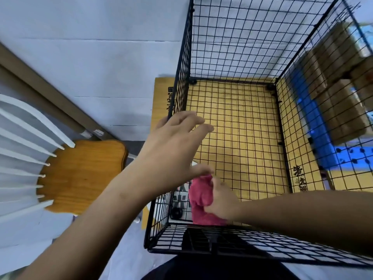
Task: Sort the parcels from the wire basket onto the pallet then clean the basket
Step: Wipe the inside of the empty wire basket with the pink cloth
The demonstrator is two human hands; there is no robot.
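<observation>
At the left wall of the basket [181,77], the left hand [173,146], fingers spread and empty, should brace the rim before wiping; contact is not confirmed. In the basket's near-left corner, the right hand [222,199] clutches a pink cloth [200,197], which is best worked wire by wire. The basket lies beneath both hands. The parcels [339,93] sit on the pallet [314,126] beyond its right wall.

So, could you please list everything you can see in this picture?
basket: one, black wire, centre, on the cardboard
cardboard: one, yellow, under the basket
cloth: one, pink, inside the basket, near left corner
parcels: several, brown, blurred, on the pallet
pallet: one, blue, right of the basket
chair: one, wooden seat, white back, left
left hand: one, open, at the basket's left rim
right hand: one, grips the cloth
</observation>
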